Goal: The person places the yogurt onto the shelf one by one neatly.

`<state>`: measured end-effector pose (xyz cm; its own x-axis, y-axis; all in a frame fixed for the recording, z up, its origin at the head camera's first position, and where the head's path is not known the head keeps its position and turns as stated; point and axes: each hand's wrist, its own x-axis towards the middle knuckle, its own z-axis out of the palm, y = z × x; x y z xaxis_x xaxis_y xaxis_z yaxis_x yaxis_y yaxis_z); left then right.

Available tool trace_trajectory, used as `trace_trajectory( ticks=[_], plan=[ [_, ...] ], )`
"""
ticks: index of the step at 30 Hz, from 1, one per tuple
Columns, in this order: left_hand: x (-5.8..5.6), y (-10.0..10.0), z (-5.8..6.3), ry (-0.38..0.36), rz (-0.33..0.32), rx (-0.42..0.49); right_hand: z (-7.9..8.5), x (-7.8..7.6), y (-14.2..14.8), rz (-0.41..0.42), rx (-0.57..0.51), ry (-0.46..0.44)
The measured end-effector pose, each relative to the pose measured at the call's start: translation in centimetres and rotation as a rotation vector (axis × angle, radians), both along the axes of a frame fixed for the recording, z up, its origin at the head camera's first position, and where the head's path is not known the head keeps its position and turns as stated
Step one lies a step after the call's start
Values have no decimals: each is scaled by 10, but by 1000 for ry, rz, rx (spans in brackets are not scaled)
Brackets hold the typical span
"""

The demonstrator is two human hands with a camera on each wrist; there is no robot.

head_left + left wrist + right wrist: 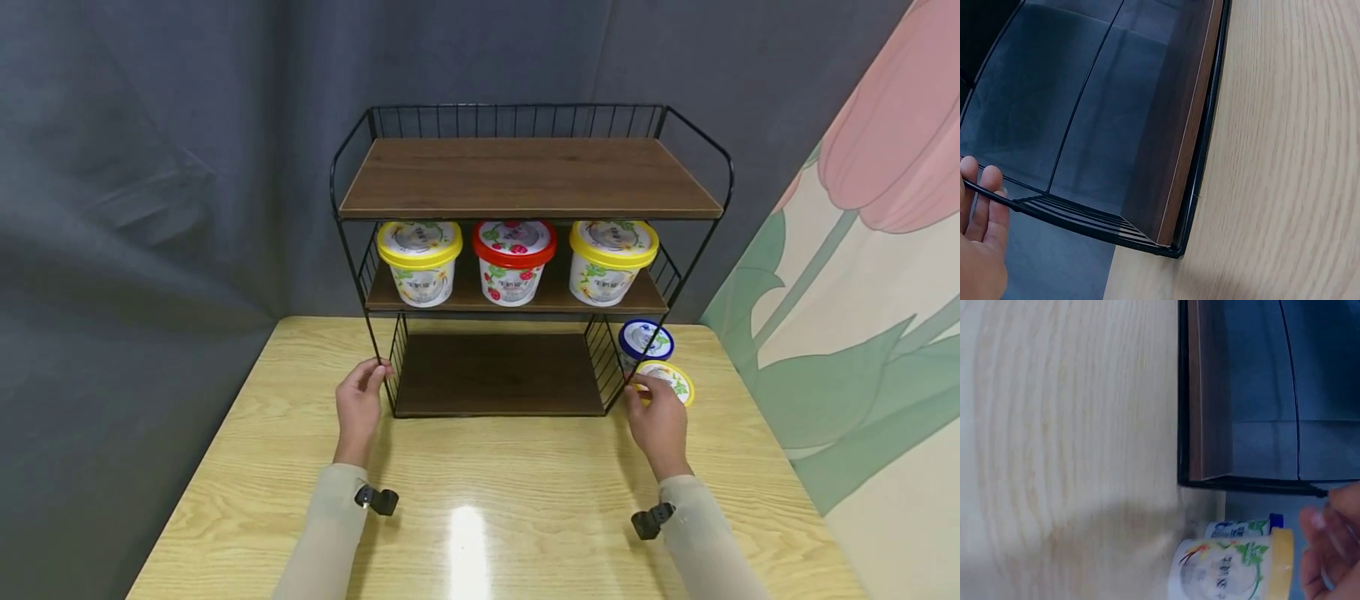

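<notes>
Left hand (362, 404) and right hand (660, 421) each pinch a front post (351, 267), at eight and four o'clock of the rack (528, 177); such opposite holds should keep it level, I'd judge, with three tubs (512, 282) standing on its middle board (467, 292). It sits at twelve o'clock on the bench (540, 475), black-framed, brown-boarded. A blue-lidded tub (643, 337) and a yellow-lidded tub (677, 383) stand around the bottom board's (495, 379) three o'clock.
</notes>
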<state>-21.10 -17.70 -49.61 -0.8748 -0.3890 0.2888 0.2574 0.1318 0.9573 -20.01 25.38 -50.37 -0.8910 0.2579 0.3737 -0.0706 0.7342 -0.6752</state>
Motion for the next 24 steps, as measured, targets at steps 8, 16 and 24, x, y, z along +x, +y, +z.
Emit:
trace_trajectory(
  ticks=[8,16,24],
  plan=[
    [1,1,0,-46,18,-52,-7,14,24,-101,1,2],
    [2,0,2,-66,0,-31,-10,13,48,-172,-110,24],
    [9,4,15,-54,-20,-36,-16,5,73,-87,-227,-251]
  ],
)
